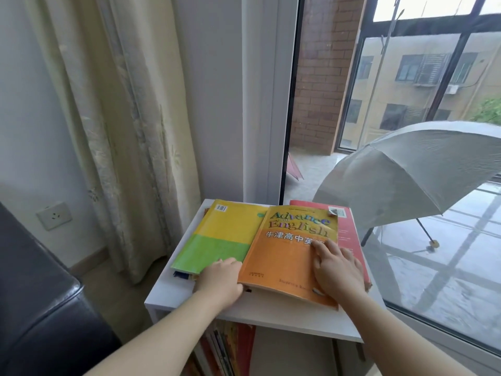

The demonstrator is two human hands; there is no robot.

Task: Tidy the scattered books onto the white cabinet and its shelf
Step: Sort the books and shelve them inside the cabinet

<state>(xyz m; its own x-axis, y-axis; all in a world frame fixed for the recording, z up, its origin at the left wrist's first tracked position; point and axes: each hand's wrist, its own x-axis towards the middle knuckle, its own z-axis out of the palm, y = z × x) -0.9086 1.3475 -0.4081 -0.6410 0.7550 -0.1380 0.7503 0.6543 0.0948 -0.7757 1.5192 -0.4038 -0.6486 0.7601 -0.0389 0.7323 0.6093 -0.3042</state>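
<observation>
Right hand (337, 267) flat, fingers straight, pressing orange book (282, 263) on cabinet (187, 299). Left hand (219, 279) curled at its 9 o'clock edge (can't tell if gripping), beside yellow-green book (225, 234).

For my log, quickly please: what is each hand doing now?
Left hand: at the orange book's left edge, fingertips hidden; cannot be told.
Right hand: open, flat on the orange book.

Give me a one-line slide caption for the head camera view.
Right hand rests on an orange textbook, left hand at its edge, beside a yellow-green book on the white cabinet.
</observation>
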